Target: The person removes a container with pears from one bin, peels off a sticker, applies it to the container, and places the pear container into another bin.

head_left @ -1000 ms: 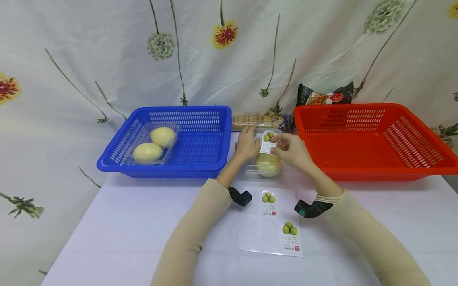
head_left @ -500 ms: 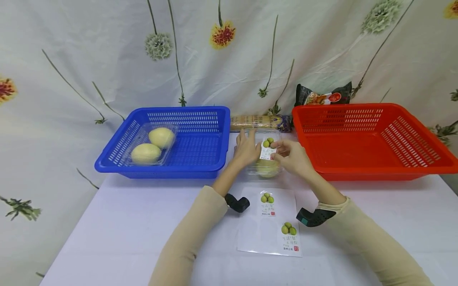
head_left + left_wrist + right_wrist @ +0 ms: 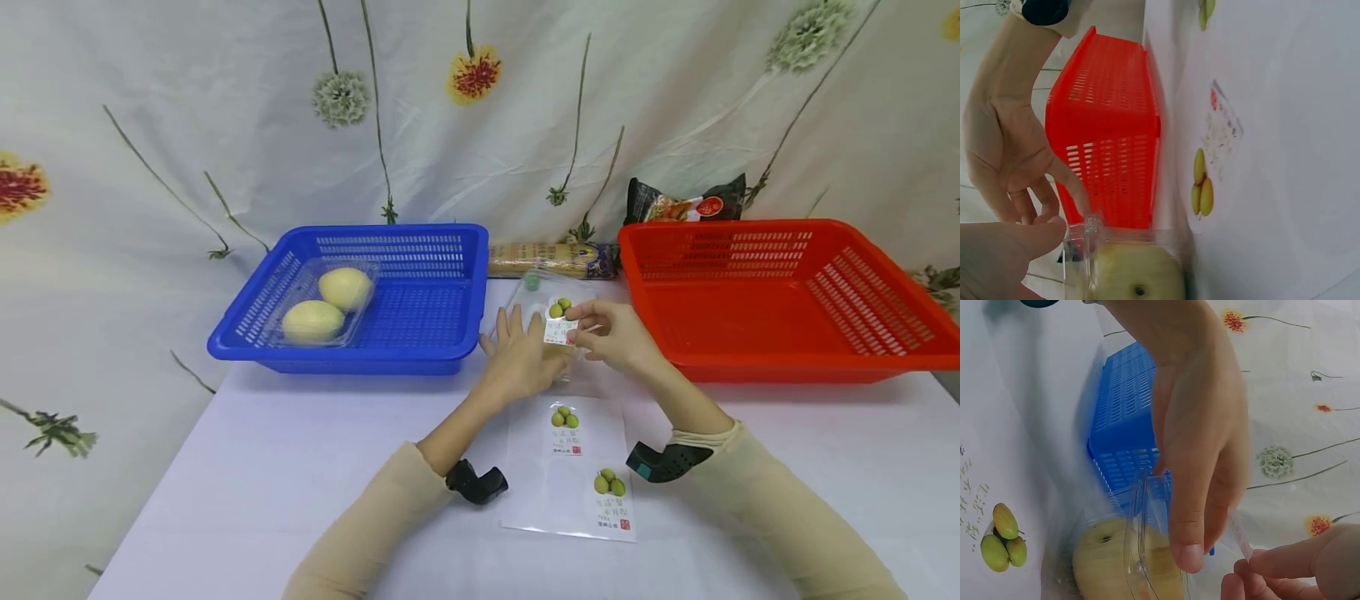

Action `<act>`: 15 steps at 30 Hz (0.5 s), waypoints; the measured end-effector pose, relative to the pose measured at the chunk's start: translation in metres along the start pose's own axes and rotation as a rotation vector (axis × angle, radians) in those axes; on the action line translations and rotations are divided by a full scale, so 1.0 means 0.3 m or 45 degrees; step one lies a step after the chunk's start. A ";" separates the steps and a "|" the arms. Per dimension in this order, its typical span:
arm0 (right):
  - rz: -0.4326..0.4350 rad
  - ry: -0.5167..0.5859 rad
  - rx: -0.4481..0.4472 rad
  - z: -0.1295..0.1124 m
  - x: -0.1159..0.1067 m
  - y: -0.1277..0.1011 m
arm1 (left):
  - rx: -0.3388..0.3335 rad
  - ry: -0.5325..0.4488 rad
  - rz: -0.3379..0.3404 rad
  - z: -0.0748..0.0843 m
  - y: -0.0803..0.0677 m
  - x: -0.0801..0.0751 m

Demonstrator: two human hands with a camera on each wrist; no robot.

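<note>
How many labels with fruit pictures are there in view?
3: one label pinched by the right hand, plus the upper label and lower label on the sheet. Others could be hidden.

A pale, flower-printed cloth point(image 3: 187, 67) hangs behind a white-topped table point(image 3: 232, 483) in even light.

We've a white worktop point(image 3: 247, 483): blue basket point(image 3: 352, 360) L, red basket point(image 3: 735, 329) R, clear box point(image 3: 527, 298) btwn, label sheet point(image 3: 547, 492) nearer us, yellow pkt point(image 3: 543, 260) at the back.
</note>
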State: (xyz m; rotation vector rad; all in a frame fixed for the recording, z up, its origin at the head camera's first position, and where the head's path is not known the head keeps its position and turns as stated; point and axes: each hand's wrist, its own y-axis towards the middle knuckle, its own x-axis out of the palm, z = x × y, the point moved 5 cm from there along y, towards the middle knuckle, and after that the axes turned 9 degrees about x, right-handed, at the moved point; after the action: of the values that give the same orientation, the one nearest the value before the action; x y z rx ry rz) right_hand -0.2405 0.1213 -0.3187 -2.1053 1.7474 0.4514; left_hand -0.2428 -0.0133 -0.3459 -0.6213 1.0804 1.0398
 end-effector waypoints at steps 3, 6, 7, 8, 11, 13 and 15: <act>0.051 -0.042 -0.031 -0.007 -0.008 0.004 | -0.011 0.028 0.045 -0.002 -0.011 0.018; 0.116 -0.074 -0.067 -0.019 -0.017 0.014 | -0.061 0.065 0.116 -0.011 -0.012 0.032; 0.135 -0.082 -0.079 -0.023 -0.021 0.018 | -0.082 0.071 0.140 -0.011 -0.010 0.036; 0.153 -0.089 -0.081 -0.025 -0.025 0.022 | -0.100 0.079 0.162 -0.011 -0.008 0.039; 0.194 -0.102 -0.083 -0.030 -0.037 0.037 | -0.137 0.092 0.200 -0.004 -0.001 0.039; 0.211 -0.101 -0.085 -0.033 -0.044 0.045 | -0.137 0.089 0.197 0.005 0.004 0.036; 0.223 -0.091 -0.081 -0.035 -0.049 0.053 | -0.139 0.067 0.172 0.009 0.010 0.032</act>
State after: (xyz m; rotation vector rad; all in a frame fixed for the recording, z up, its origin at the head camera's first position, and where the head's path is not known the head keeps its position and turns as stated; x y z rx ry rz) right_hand -0.2585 0.1264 -0.3037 -1.9600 1.9068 0.6310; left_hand -0.2433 -0.0062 -0.3535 -0.6734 1.1295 1.2117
